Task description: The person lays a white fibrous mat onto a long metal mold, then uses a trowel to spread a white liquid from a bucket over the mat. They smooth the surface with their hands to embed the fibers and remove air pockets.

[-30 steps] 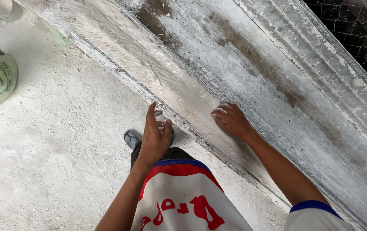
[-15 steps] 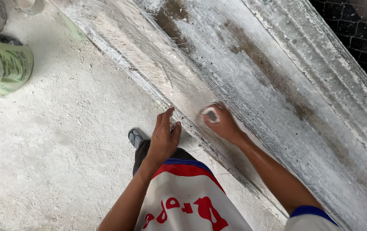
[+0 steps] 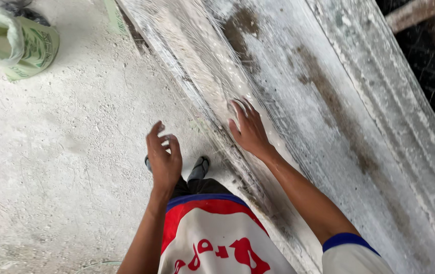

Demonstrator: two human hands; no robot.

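Looking down on a long white plaster moulding [image 3: 288, 101], running from the upper left of the frame to the lower right, ribbed along its length, streaked with brown patches and covered on its near edge with fine pale fibre strands [image 3: 202, 86]

Right hand [image 3: 250, 132] laid flat on the moulding just left of the frame's centre, fingers [image 3: 242, 109] spread open and pressed onto the fibres, gripping nothing; fingertips slightly blurred

Left hand [image 3: 162, 157] lifted off the moulding, hanging over the concrete floor [image 3: 50, 167] just beside the near edge, fingers loosely curled and open, nothing seen in them

Below the hands, a red and white shirt [image 3: 212, 243] and a dark sandal [image 3: 199, 167] close against the foot of the moulding. In the upper left corner, a green and white sack [image 3: 24, 45], well apart from both hands. In the upper right, dark wire mesh [image 3: 430, 76] behind the moulding

Judging by the flat palm: pressing and smoothing the fibre layer into the plaster, mid-stroke. Calls for even pressure along the run of the moulding, with the free left hand brought back onto the near edge so no strands lift or bunch
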